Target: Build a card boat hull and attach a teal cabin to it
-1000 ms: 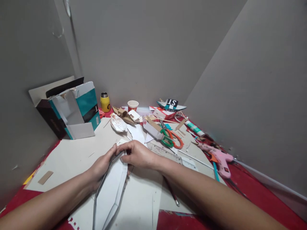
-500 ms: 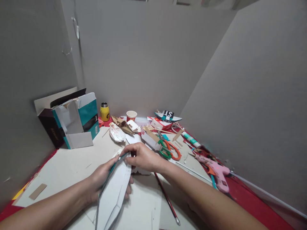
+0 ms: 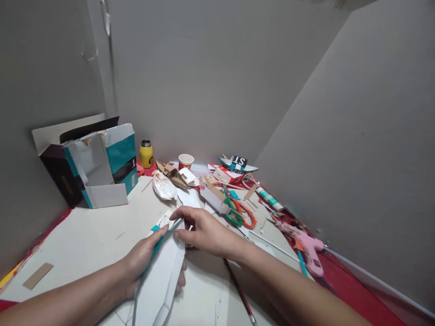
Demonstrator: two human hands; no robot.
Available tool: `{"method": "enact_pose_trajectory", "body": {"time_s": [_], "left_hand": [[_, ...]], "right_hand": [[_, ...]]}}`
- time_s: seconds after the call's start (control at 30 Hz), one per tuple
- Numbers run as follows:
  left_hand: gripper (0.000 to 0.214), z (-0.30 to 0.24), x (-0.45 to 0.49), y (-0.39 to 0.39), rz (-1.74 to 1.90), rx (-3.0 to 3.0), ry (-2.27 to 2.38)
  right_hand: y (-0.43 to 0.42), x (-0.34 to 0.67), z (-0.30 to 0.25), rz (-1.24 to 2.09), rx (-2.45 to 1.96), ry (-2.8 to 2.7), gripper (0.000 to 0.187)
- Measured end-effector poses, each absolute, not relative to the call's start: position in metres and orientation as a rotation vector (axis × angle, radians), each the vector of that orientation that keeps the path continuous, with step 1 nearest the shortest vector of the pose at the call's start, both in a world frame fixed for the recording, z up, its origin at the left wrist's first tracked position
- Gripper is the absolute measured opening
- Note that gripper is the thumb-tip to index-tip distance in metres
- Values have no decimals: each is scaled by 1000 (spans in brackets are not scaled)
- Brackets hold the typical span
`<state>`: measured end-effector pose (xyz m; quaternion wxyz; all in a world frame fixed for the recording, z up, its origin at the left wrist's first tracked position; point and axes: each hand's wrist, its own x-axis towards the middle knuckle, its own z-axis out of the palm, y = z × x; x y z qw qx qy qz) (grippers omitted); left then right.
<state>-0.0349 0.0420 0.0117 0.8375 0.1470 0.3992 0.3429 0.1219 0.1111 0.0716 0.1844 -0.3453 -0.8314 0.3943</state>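
Observation:
Both my hands hold a long folded piece of white card (image 3: 159, 280), boat-shaped with a teal outer face and raised sides. My left hand (image 3: 142, 260) grips its left side from below, thumb along the teal edge. My right hand (image 3: 204, 231) pinches the pointed far end of the card between thumb and fingers. The card is lifted a little off the white sheet (image 3: 95, 235) that covers the red table.
A torn teal and black box (image 3: 98, 167) stands at the back left. A yellow bottle (image 3: 146, 154), a paper cup (image 3: 186, 161), card scraps, scissors (image 3: 239, 213), a glue tube (image 3: 268, 198), a pink glue gun (image 3: 307, 246) and a dark rod (image 3: 239, 294) lie around.
The card piece has been lifted and tilted so that its teal side shows. My left hand slid under it. The view shifted slightly.

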Motion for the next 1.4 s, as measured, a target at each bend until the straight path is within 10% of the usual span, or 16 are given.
{"method": "enact_pose_trajectory", "body": {"time_s": [0.6, 1.0, 1.4], "left_hand": [[76, 5, -34, 42, 654, 372, 813], [22, 34, -36, 40, 1082, 1134, 1194], [14, 30, -29, 32, 1229, 1101, 1314]], "right_hand": [[104, 123, 61, 1446, -1073, -1998, 18], [103, 127, 57, 1281, -1011, -2174, 46], [92, 115, 49, 1205, -1096, -1981, 36]]}}
